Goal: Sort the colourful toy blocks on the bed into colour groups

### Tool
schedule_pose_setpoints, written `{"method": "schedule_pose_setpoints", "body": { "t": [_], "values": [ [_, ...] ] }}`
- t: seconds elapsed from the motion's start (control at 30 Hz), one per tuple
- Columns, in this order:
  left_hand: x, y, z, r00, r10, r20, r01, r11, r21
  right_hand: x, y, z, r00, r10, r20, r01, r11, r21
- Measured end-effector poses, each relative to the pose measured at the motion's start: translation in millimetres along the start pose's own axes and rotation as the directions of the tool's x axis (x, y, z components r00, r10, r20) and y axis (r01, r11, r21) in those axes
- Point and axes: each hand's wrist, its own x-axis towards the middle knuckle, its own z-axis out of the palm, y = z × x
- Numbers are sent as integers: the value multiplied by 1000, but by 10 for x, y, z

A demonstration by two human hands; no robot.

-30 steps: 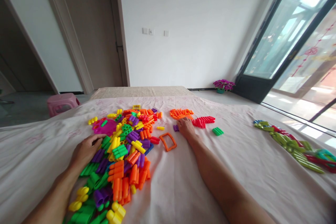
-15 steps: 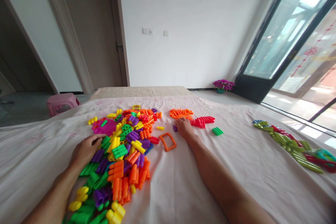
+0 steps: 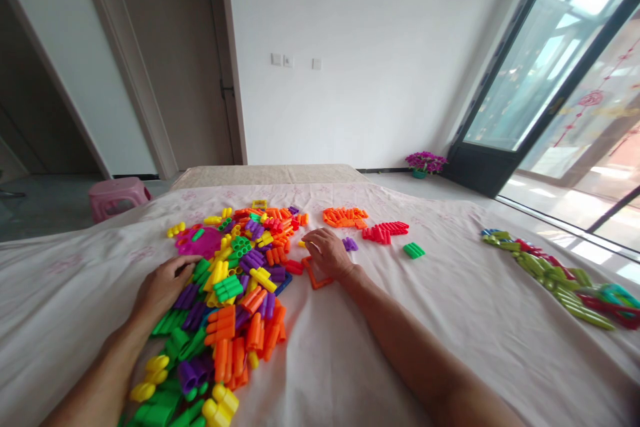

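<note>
My right hand [image 3: 327, 253] hovers over or rests by the orange square frame [image 3: 320, 285], fingers stretched toward the left; nothing shows in them. A yellow block [image 3: 301, 244] peeks out just past its fingertips, partly hidden. Behind its wrist side lies a purple block [image 3: 351, 244] on the cloth. My left hand [image 3: 165, 285] lies against the left edge of a heap of plastic building blocks [image 3: 245, 280], beside green and purple pieces. Its thumb and forefinger are apart; the other fingers are partly hidden.
Orange blocks [image 3: 345, 217] and red blocks [image 3: 385, 232] lie grouped beyond my right hand, with a green block [image 3: 414, 251] nearby. Lime, red and teal pieces [image 3: 555, 273] line the right side. A magenta piece [image 3: 203, 242] adjoins the heap. A pink stool [image 3: 120, 197] stands left.
My right hand has moved left and slightly nearer, from beside the orange and red groups to above the orange frame. The purple block it partly covered now shows. My left hand has stayed put.
</note>
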Motion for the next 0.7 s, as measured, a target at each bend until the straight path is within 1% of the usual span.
{"method": "schedule_pose_setpoints", "body": {
  "t": [0.07, 0.17, 0.27, 0.37, 0.47, 0.53, 0.6, 0.7],
  "values": [
    [4, -13, 6, 1000, 1, 2, -1, 1000, -4, 6, -39, 32, 1000, 19, 19, -19, 1000, -16],
    [7, -17, 6, 1000, -3, 14, 3, 1000, -4, 13, -59, 49, 993, 89, 71, -86, 995, -51],
    [1, 13, -9, 1000, -18, 21, 18, 1000, 3, 28, -84, 29, 975, 164, 148, -152, 984, -91],
    [-14, 59, -30, 1000, -23, 13, 22, 1000, 8, 70, -131, -3, 953, 233, 195, -209, 968, -138],
    [-29, 95, -47, 1000, -14, -7, 14, 1000, 15, 125, -169, -15, 922, 332, 199, -296, 936, -191],
    [-35, 108, -53, 1000, -3, -28, 4, 1000, 19, 152, -172, -3, 907, 374, 194, -333, 918, -214],
    [-36, 110, -55, 999, 2, -39, -2, 1000, 14, 162, -157, 23, 900, 391, 193, -347, 910, -226],
    [-29, 102, -52, 999, -4, -32, 4, 1000, 9, 145, -126, 68, 907, 386, 171, -346, 911, -222]
  ]
}}
